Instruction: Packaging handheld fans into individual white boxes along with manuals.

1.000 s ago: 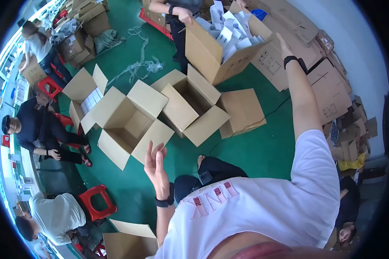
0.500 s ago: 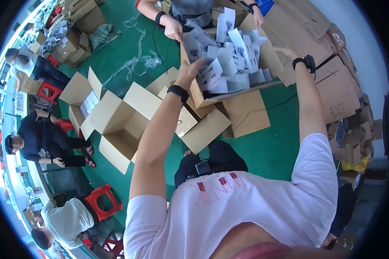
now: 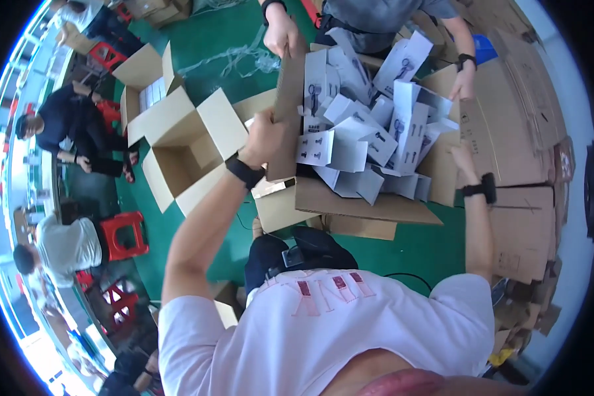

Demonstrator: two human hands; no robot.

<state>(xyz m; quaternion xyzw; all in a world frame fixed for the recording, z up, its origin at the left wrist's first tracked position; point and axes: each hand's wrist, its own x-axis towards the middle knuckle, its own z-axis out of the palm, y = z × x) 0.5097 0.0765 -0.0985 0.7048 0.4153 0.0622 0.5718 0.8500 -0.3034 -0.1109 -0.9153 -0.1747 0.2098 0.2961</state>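
A large open cardboard box [image 3: 366, 206] is held up between me and a co-worker across from me. It is heaped with white printed small cartons [image 3: 350, 145], several with their flaps raised and lying at different angles. My left hand [image 3: 264, 137] is closed on the box's raised left flap. On the other side, my right hand [image 3: 465, 164] is closed at the edge of the right flap, its fingertips partly hidden. The co-worker's hands [image 3: 282, 34] grip the far left corner and the far right side. The box's underside is hidden.
An empty open carton [image 3: 190, 155] stands on the green floor to the left, with another carton [image 3: 153, 96] holding white packs behind it. Flattened cardboard [image 3: 518, 132] leans at the right. Red stools [image 3: 124, 235] and seated people are along the left benches.
The box has come up nearer and slightly right, more upright, with its left flap raised. My left hand has moved left along with that flap; my right hand is lower in view.
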